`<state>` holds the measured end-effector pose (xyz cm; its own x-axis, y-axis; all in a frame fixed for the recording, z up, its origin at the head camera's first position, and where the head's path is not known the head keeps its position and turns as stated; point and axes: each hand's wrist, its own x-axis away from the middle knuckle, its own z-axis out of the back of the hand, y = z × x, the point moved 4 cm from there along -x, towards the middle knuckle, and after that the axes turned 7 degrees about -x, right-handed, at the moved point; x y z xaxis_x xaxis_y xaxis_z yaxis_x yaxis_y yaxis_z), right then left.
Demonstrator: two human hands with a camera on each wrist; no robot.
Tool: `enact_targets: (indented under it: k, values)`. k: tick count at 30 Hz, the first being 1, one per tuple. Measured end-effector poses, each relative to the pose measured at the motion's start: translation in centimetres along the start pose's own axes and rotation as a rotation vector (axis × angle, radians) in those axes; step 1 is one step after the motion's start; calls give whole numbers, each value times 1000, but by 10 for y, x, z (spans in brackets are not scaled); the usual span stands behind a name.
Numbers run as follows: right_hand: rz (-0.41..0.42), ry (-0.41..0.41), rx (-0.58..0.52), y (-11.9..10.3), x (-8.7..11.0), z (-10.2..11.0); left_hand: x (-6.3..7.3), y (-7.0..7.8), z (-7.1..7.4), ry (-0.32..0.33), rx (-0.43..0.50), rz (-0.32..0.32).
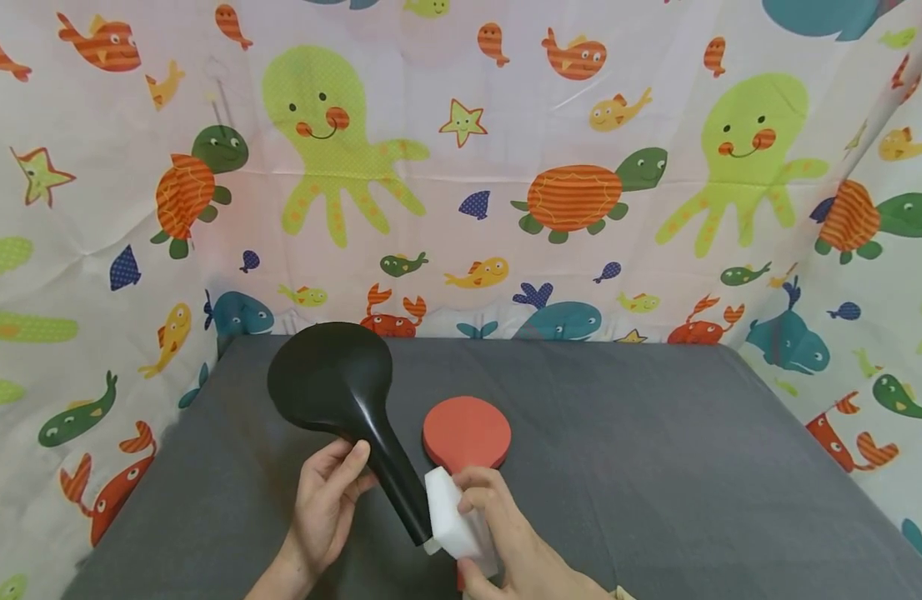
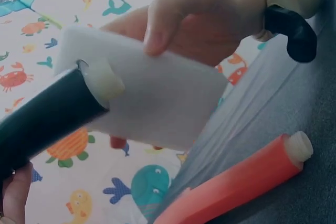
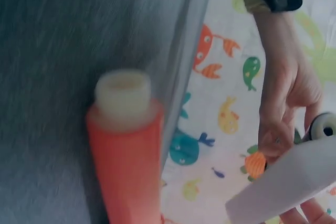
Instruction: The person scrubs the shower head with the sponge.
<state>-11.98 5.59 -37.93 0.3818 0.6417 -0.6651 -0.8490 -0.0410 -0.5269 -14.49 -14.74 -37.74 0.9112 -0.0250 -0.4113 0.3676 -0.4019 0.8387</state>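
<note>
My left hand (image 1: 324, 502) grips a black paddle (image 1: 329, 375) with a round head by the upper part of its handle. The head is raised to the upper left, and the handle slants down to the right, ending in a whitish plug (image 2: 105, 83). My right hand (image 1: 524, 546) holds a white sponge-like block (image 1: 453, 518) between thumb and fingers. In the left wrist view, the block (image 2: 163, 95) is right by the plug end; whether they touch I cannot tell. Behind the right hand lies a red paddle (image 1: 467, 429), its handle mostly hidden in the head view.
Dark grey cloth (image 1: 641, 450) covers the table. A white curtain (image 1: 461, 250) printed with sea animals hangs at the back and both sides. In the right wrist view, the red paddle's handle (image 3: 126, 161) ends in a whitish plug (image 3: 123, 95).
</note>
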Motion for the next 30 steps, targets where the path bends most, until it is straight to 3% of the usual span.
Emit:
enact_targets:
  k: [4,8,11,14,16,20,26,30]
  values:
    - [88,-35,-26,-9,-3,-6,1,-2,0,15,-12,19]
    - [273,-79,159,-24,-8,-10,1,-4,-1,6,-29,-22]
    - [336,-107,288,-29,-7,-11,1,-4,-2,-8,-29,-61]
    - [320,-95,317,-24,-4,-7,0,-2,-2,-16,-14,-80]
    - [268,-66,280,-17,-2,-3,-1,0,-1,-23,-4,-83]
    - [234,-30,269,-10,0,1,-2,0,0,-35,-9,-43]
    - [302,-153,365,-19,1,-13,-1,-10,2,-84,-34,78]
    - [287,-217,408,-18,5,-17,-1,-14,4,-138,-16,101]
